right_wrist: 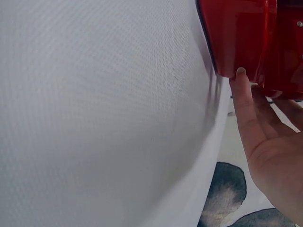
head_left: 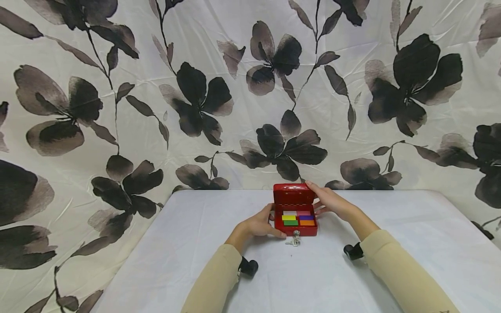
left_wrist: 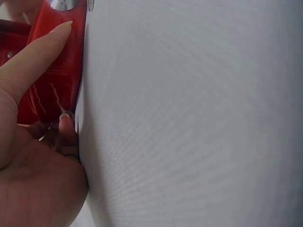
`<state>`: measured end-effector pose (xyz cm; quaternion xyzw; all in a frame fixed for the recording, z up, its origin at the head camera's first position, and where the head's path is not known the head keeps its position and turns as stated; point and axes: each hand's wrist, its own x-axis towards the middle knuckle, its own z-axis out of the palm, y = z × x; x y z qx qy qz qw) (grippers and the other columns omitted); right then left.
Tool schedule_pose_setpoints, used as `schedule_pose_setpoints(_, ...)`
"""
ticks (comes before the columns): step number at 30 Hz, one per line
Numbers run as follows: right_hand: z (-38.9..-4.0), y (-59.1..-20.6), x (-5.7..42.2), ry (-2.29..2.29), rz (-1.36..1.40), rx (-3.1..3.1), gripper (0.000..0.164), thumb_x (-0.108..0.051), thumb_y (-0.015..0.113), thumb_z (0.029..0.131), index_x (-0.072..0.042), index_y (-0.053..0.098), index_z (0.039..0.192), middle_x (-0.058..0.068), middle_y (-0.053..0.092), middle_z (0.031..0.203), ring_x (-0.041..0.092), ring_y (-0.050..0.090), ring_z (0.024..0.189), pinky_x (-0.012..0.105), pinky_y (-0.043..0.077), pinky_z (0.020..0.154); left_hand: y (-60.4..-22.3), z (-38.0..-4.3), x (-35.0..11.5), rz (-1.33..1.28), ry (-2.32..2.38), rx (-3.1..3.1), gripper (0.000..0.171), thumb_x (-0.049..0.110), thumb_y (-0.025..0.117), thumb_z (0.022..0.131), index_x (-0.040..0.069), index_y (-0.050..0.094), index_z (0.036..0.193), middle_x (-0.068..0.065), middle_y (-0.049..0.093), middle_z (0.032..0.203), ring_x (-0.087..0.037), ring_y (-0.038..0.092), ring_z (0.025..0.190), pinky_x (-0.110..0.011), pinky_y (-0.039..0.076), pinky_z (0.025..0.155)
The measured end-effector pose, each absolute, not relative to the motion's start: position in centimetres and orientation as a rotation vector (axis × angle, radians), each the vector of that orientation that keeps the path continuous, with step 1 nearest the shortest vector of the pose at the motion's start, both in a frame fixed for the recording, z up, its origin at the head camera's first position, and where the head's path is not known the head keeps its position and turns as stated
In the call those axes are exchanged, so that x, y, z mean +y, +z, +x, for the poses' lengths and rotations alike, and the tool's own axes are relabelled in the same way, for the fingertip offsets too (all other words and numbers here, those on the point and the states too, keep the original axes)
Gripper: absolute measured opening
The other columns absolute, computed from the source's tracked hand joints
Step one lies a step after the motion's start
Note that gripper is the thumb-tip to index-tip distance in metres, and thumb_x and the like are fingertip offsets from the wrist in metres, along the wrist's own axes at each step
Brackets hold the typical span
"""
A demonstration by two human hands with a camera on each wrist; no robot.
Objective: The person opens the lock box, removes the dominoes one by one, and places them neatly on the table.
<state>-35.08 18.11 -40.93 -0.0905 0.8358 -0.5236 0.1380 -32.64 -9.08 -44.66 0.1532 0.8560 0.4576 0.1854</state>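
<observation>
A red metal cash box (head_left: 278,230) stands on the table with its lid (head_left: 293,198) raised. Several coloured blocks lie inside, among them a yellow block (head_left: 289,218), a green block (head_left: 291,223), a purple block (head_left: 306,218) and an orange block (head_left: 307,223). Keys (head_left: 294,241) hang at the lock on its front. My left hand (head_left: 258,223) holds the left side, thumb along the front face and other fingers bent at the side. At the right, my right hand (head_left: 332,202) touches the lid and the rear right corner with fairly straight fingers.
A white cloth covers the table (head_left: 219,208), and its far edge runs just behind the box. Beyond hangs a curtain (head_left: 235,108) with dark flowers. Black wrist cameras, one of them the left camera (head_left: 248,266), sit below the cream sleeves.
</observation>
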Motion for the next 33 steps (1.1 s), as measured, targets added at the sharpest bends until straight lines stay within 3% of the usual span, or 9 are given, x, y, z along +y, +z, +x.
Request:
schedule_pose_setpoints(21, -35.69, -40.89, 17.58, -1.533, -0.166, 2.429, 0.093, -0.078, 0.032, 0.096, -0.005, 0.042, 0.153, 0.025, 0.052, 0.145, 0.036, 0.065, 0.111, 0.044, 0.061, 0.085, -44.74, -32.47, -9.03, 0.394, 1.319, 2.400, 0.096, 0.024, 0.091, 0.078, 0.016, 0.033, 0.154, -0.003, 0.052, 0.132, -0.024, 0.045, 0.123, -0.053, 0.046, 0.106)
schedule_pose_setpoints(33, -35.98, -40.71, 17.54, -1.598, -0.181, 2.452, 0.090, -0.074, 0.033, 0.099, 0.000, 0.046, 0.149, 0.026, 0.056, 0.140, 0.034, 0.069, 0.103, 0.042, 0.060, 0.086, -44.70, -32.33, -8.99, 0.395, 1.308, 2.414, 0.094, 0.023, 0.091, 0.077, 0.016, 0.035, 0.152, -0.004, 0.052, 0.135, -0.025, 0.045, 0.126, -0.053, 0.047, 0.105)
